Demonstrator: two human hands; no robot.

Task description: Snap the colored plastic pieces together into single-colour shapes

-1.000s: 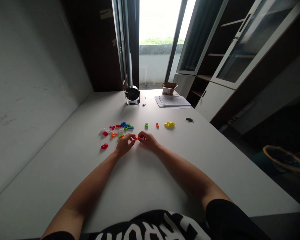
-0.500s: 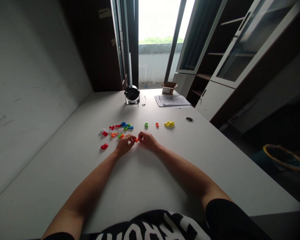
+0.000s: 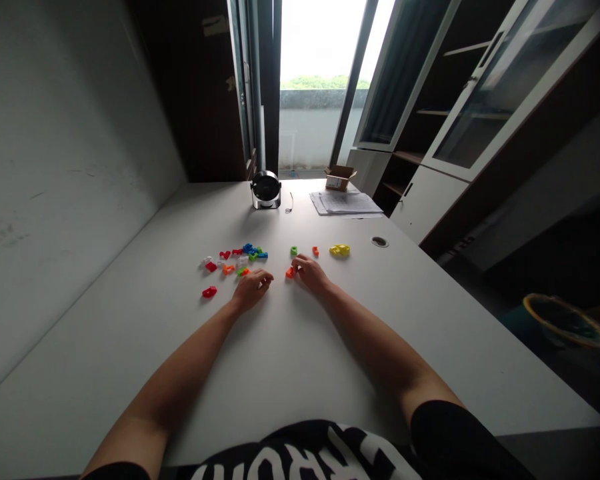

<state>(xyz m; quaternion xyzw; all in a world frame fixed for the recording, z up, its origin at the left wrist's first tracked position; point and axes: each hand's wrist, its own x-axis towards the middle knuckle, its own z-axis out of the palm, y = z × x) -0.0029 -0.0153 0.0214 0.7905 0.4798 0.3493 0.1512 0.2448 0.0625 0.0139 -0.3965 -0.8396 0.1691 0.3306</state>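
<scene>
Two hands: the left hand (image 3: pixel 251 291) and the right hand (image 3: pixel 313 274) are apart, low-centre in the frame, with a narrow strip of table between them.
Left hand: rests palm down with curled fingers, holding nothing that shows, just right of the scattered pieces.
Right hand: its fingertips meet the orange plastic block; whether they pinch it, I cannot tell.
Orange plastic block (image 3: pixel 290 272): sits on the tabletop at the right hand's fingertips, between the two hands.
Row beyond the right hand: a green plastic block (image 3: pixel 293 251), a small orange plastic block (image 3: pixel 315 251) and a yellow plastic block cluster (image 3: pixel 339 250), running left to right.
Left of centre: a loose heap of red, blue, green, orange and white plastic blocks (image 3: pixel 249 249), with a red plastic block (image 3: pixel 209 291) lying apart below it.
Table: a long white desk (image 3: pixel 280 373) fills the frame's middle, with a round cable grommet (image 3: pixel 379 242) right of the yellow blocks.
Far end: a round black-and-silver desk fan (image 3: pixel 266 189), a stack of papers (image 3: pixel 347 203) and a small open cardboard box (image 3: pixel 340 177).
</scene>
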